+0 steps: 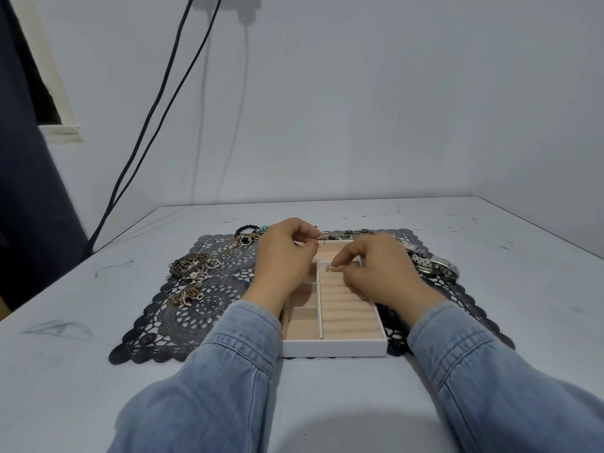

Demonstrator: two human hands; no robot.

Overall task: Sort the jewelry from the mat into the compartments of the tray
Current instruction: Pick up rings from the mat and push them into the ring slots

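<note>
Over the far end of the white tray with beige velvet lining (333,348), both hands work close together. The left hand (287,256) has its fingers (305,245) curled in, with thumb and forefinger pinching a thin metal hoop (322,242) just above the tray's far left compartment. The right hand (380,273) reaches in from the right, forefinger and thumb closed on a small silver ring (328,265) at the far end of the ridged ring-roll section. Whether the ring touches the rolls cannot be told. Its other fingers are bent loosely over the rolls.

The tray sits on a black lace mat (196,312) in the middle of the pale worktop (81,371), its front wall at the mat's near edge. On the mat's left side lie a heap of silver rings and a filigree pendant (192,266) and, nearer, a tangle of gold chain (186,295). A dark bead bracelet (248,229) sits at the far-left corner, and silver link watches (433,264) lie along the right edge.
</note>
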